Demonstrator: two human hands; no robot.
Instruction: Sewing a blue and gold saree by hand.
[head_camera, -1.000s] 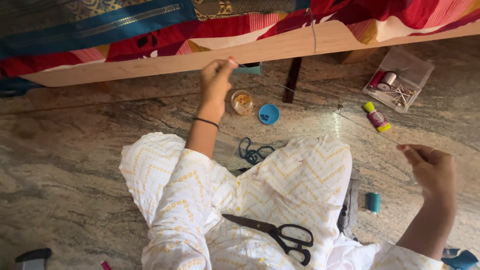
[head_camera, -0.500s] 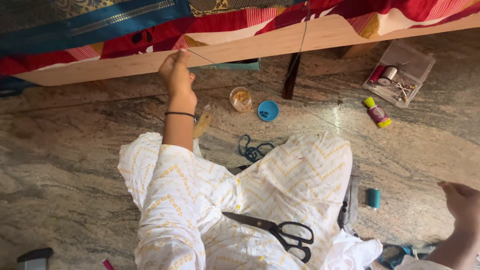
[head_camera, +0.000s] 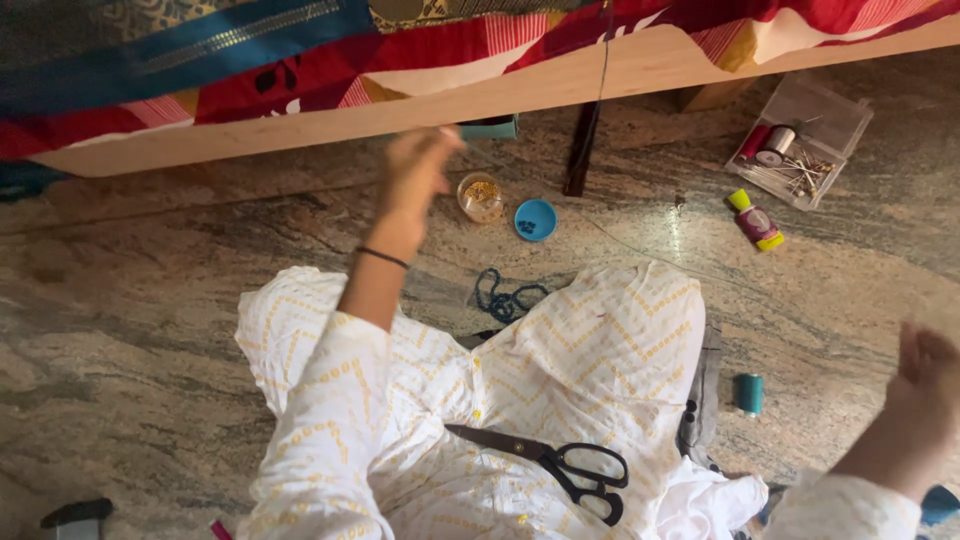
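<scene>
My left hand (head_camera: 415, 168) is raised near the wooden frame edge (head_camera: 300, 130), blurred by motion, its fingers pinched together as on a fine thread that barely shows. Red and blue fabric (head_camera: 250, 60) lies across the frame. My right hand (head_camera: 925, 385) is low at the far right, seen from the back with its fingers curled, and what it holds is hidden. A white garment with a yellow zigzag print (head_camera: 600, 350) covers my lap. Black-handled scissors (head_camera: 560, 465) lie on the garment.
On the stone floor are a small jar of gold beads (head_camera: 480, 197), a blue cap (head_camera: 535, 219), a blue cord (head_camera: 505, 297), a teal thread spool (head_camera: 749, 393), a yellow-capped bottle (head_camera: 755, 220) and a clear box of spools and pins (head_camera: 800, 140).
My left hand swung left along the frame, then back right and slightly lower. My right hand moved from mid-right out and down to the lower right corner.
</scene>
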